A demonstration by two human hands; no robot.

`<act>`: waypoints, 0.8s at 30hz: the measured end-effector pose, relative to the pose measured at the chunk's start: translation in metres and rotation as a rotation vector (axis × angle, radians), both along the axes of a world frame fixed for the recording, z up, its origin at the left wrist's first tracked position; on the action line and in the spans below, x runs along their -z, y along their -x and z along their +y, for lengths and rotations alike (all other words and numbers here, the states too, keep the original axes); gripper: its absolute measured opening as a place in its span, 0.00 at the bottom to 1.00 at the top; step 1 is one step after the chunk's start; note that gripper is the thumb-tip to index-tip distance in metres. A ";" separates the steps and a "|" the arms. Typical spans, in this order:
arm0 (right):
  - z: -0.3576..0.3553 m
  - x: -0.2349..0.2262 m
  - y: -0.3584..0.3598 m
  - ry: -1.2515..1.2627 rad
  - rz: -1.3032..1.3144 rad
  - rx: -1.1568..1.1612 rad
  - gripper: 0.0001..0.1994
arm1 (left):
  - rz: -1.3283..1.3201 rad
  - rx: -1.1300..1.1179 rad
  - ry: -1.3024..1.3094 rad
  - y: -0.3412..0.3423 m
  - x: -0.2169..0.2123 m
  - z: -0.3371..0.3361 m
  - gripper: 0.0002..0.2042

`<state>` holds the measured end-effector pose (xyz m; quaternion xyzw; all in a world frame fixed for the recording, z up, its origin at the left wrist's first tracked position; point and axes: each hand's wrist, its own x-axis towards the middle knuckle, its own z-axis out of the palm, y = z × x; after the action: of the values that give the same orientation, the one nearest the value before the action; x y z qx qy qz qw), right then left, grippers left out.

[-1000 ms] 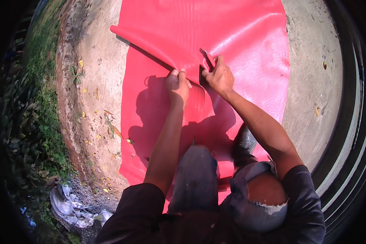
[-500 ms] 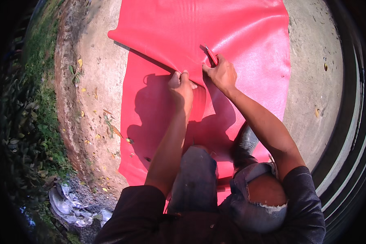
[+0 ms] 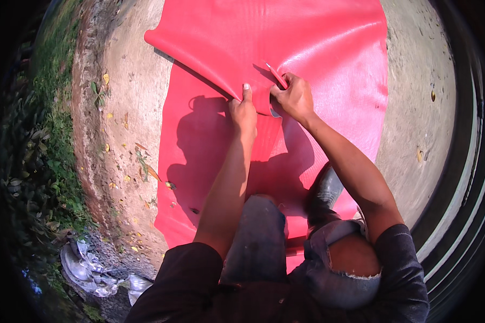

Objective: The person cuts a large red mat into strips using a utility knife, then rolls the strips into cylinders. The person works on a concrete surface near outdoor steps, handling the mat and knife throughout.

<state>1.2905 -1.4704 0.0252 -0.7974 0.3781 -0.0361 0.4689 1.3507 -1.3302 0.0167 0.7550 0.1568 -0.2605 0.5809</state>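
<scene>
At far left, grass (image 3: pixel 43 140) and dead leaves (image 3: pixel 145 169) edge a bare concrete slab (image 3: pixel 124 107); crumpled plastic (image 3: pixel 91 269) lies at its lower corner. Next comes the red sheet (image 3: pixel 318 48), spread flat on the slab and running up and away from the person. Its left portion is lifted into a flap (image 3: pixel 199 40) whose raised edge runs diagonally from upper left down toward the hands.

Left hand (image 3: pixel 244 110): fingers closed together, thumb on top, pinching the flap's edge at its lower end and holding it taut. Right hand (image 3: pixel 293 97), just beside and slightly farther up the sheet: fingers curled shut around a thin red-handled tool (image 3: pixel 275 75), probably a cutter. Tool's long axis slants up-left to down-right; its tip points away from the person, into the sheet. A curved cut or gap shows between the two hands, right at the fingers.

Key relation: uncut sheet lies ahead of the tool tip, up and away; the right hand is nearer to it, the left sits beside the slit on its left. Knees and a dark boot (image 3: pixel 323 188) rest on the sheet's near end. Further right, bare slab, then dark parallel strips (image 3: pixel 458 204) at the rim.
</scene>
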 end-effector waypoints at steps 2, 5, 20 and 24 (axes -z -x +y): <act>0.000 -0.001 -0.001 -0.072 -0.024 -0.018 0.14 | -0.081 0.007 -0.017 0.000 0.021 0.007 0.29; -0.002 -0.003 0.001 -0.070 -0.010 -0.041 0.13 | -0.196 0.048 0.107 0.001 0.026 0.011 0.30; -0.024 0.017 0.010 -0.434 -0.119 -0.026 0.19 | 0.106 -0.113 0.153 -0.007 -0.020 0.001 0.36; -0.028 0.010 0.000 -0.219 0.053 -0.046 0.18 | 0.103 -0.085 0.353 -0.011 0.002 0.002 0.36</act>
<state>1.2904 -1.4979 0.0147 -0.7506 0.3738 0.0375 0.5436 1.3618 -1.3278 0.0149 0.6198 0.1699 -0.2973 0.7061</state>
